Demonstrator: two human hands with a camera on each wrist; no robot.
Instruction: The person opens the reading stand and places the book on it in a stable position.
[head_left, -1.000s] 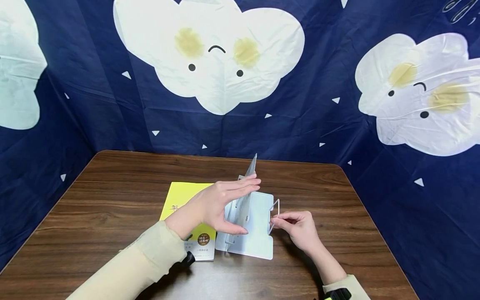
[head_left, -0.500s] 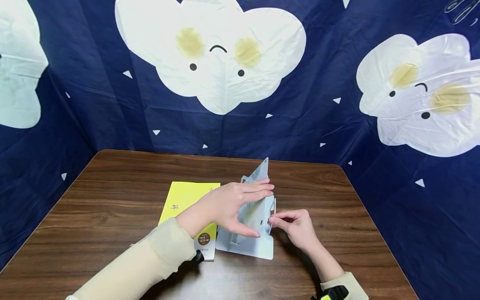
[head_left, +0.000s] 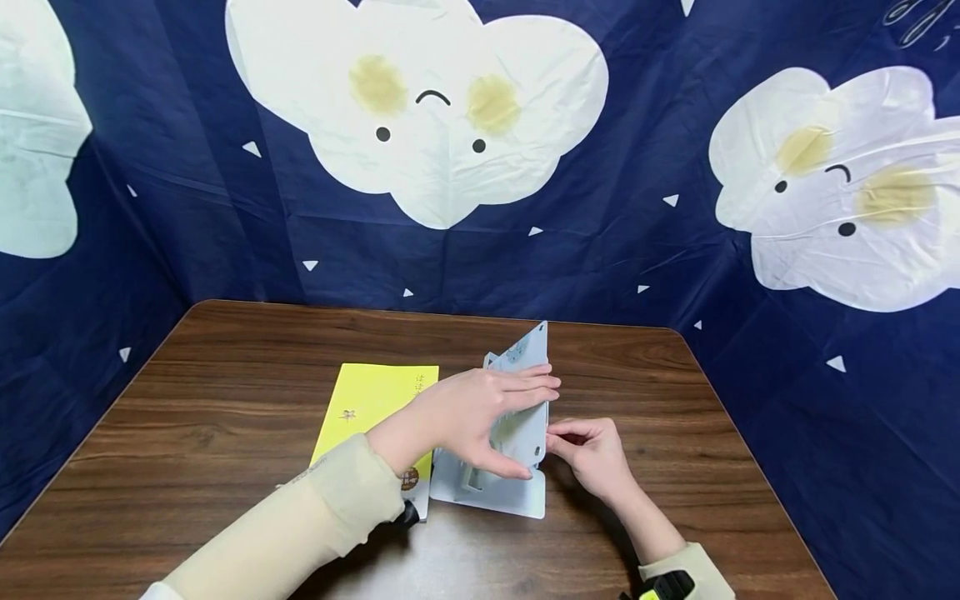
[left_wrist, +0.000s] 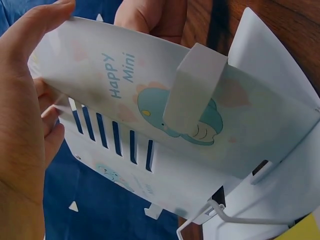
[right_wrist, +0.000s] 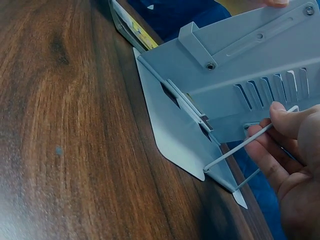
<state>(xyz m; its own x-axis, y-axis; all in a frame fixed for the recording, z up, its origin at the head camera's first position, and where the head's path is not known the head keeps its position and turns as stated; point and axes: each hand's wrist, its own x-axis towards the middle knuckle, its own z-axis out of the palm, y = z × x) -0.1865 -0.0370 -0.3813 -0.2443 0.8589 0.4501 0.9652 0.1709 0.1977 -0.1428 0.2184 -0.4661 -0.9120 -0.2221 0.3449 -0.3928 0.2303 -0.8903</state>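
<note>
A white metal book stand [left_wrist: 155,55] with a printed dinosaur has its slotted panel raised at a slant over its flat base [head_left: 487,497]. My left hand [head_left: 480,408] spans the panel's near top corner, thumb at the near side edge and fingers reaching past the top edge. Behind the panel, my right hand [head_left: 596,454] pinches the thin wire support [right_wrist: 240,149] between thumb and fingers. From the head view the panel hides most of that wire. The wire's lower end meets the base in the right wrist view. A page clip [left_wrist: 192,90] sits on the panel's front.
A yellow book [head_left: 375,400] lies left of the stand, partly under my left forearm and touching the base's edge in the head view. The wooden table [head_left: 247,375] ends at a dark blue cloud-patterned cloth [head_left: 360,242] behind and at both sides.
My left hand has moved right, swinging the panel over toward the wire support. My right hand keeps its pinch on the wire, almost in place. The base has stayed put.
</note>
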